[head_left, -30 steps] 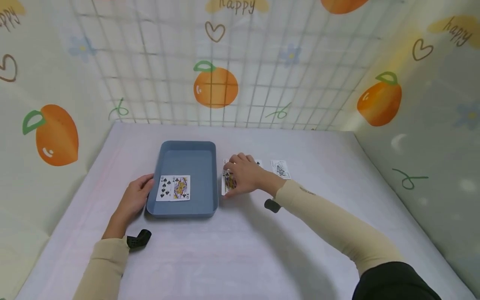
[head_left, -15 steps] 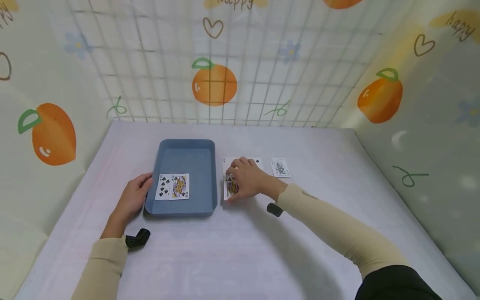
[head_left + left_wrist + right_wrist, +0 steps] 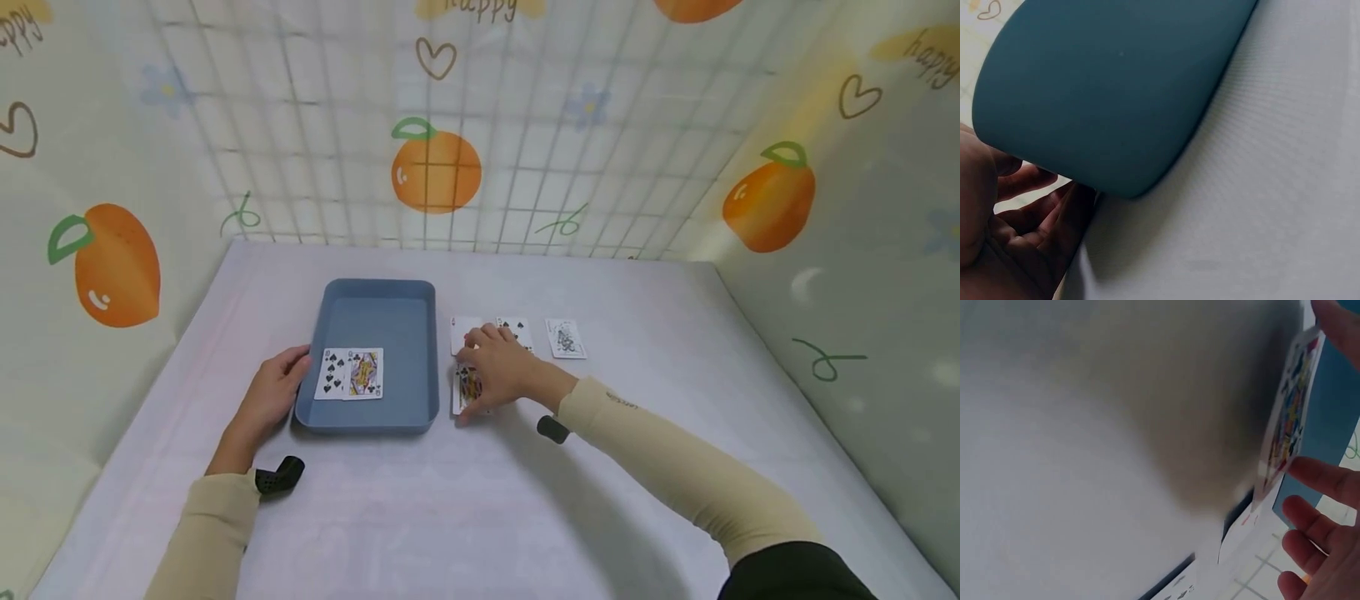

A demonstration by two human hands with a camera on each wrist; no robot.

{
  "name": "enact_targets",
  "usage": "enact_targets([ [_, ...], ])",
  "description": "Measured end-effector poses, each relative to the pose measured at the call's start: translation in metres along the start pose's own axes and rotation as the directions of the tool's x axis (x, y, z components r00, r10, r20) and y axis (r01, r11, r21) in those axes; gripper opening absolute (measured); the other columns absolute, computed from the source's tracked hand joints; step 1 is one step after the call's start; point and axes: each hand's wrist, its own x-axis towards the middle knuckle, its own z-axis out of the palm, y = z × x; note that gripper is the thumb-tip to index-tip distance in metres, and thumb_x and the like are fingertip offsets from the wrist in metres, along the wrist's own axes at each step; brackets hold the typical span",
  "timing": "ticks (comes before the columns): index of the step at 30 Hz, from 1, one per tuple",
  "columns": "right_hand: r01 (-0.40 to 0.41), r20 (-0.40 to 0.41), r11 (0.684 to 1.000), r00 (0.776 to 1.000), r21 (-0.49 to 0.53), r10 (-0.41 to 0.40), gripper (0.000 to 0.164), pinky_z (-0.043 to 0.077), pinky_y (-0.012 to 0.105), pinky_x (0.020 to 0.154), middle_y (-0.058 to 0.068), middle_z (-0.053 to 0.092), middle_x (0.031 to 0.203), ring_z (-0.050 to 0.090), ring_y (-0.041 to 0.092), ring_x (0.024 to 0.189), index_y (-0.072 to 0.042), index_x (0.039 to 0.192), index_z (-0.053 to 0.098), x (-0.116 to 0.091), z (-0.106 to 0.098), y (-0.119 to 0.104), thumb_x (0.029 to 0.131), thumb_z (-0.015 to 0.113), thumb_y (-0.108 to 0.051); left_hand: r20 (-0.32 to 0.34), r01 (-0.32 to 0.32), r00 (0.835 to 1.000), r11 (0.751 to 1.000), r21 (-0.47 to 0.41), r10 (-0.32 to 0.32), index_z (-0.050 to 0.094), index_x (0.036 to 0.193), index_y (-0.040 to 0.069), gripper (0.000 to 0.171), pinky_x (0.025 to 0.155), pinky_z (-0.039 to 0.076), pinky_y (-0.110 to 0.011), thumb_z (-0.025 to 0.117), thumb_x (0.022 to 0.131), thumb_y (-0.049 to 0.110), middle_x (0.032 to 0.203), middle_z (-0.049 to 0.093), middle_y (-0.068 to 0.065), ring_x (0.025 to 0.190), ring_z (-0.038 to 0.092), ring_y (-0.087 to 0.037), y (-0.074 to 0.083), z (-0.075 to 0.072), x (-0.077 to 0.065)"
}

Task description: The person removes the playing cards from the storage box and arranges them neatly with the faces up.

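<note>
In the head view, my right hand (image 3: 501, 362) reaches over a face card (image 3: 467, 389) just right of the blue tray (image 3: 408, 317). The right wrist view shows this face card (image 3: 1289, 415) held by its two ends between thumb and forefinger, the other fingers loosely bent. My left hand (image 3: 270, 392) holds the tray's left side, its fingertips partly hidden by the tray wall (image 3: 1097, 94) in the left wrist view. Inside the tray lie a black-suited number card (image 3: 330, 375) and a queen (image 3: 364, 373), overlapping side by side.
Beyond my right hand, a card with red marks (image 3: 459, 335) and a black-suited spot card (image 3: 519, 332) lie in a row with a joker (image 3: 565, 338). Fabric-covered walls (image 3: 300, 150) with a wire grid behind close off the back of the white table (image 3: 420, 517).
My right hand has drawn the face card nearer to me, baring more of the two cards behind it. The left hand and the tray stay in place.
</note>
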Motion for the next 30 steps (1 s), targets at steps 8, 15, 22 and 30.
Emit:
enact_targets([
  [8,0.009,0.001,1.0,1.0,-0.005,-0.009,0.095,0.036,0.042,0.096,0.003,0.052,0.126,0.04,0.023,0.113,-0.018,0.129,0.065,0.002,0.005,-0.001,0.06,0.073,-0.082,-0.002,0.001,1.0,1.0,0.006,-0.001,0.037,0.149,-0.003,0.05,0.116,0.025,-0.054,0.038,0.108,0.026,0.152,0.038,-0.024,0.143,0.029,-0.039,0.0,0.0,0.001],
  [15,0.019,0.017,1.0,1.0,-0.013,-0.019,0.093,0.036,0.042,0.096,0.003,0.052,0.125,0.04,0.022,0.113,-0.019,0.129,0.064,0.003,0.009,-0.003,0.06,0.072,-0.082,-0.001,0.001,1.0,1.0,0.01,-0.001,0.037,0.149,-0.002,0.05,0.115,0.026,-0.055,0.037,0.109,0.027,0.152,0.038,-0.024,0.143,0.029,-0.04,-0.001,0.001,0.0],
  [22,0.015,0.025,0.999,1.0,-0.032,-0.014,0.093,0.037,0.041,0.095,0.003,0.052,0.125,0.04,0.021,0.112,-0.02,0.128,0.065,0.004,0.011,-0.003,0.06,0.071,-0.083,-0.001,-0.012,1.0,1.0,0.004,0.012,0.037,0.149,-0.003,0.05,0.116,0.026,-0.054,0.038,0.108,0.026,0.151,0.039,-0.024,0.143,0.029,-0.039,0.0,0.0,0.001],
  [30,0.013,0.028,0.999,1.0,-0.046,-0.012,0.094,0.037,0.041,0.095,0.003,0.053,0.124,0.041,0.021,0.111,-0.02,0.13,0.064,0.006,0.011,-0.002,0.06,0.07,-0.084,-0.007,0.005,1.0,1.0,-0.005,-0.005,0.038,0.149,-0.001,0.05,0.116,0.025,-0.053,0.038,0.108,0.028,0.152,0.039,-0.022,0.144,0.029,-0.038,-0.002,0.001,0.002],
])
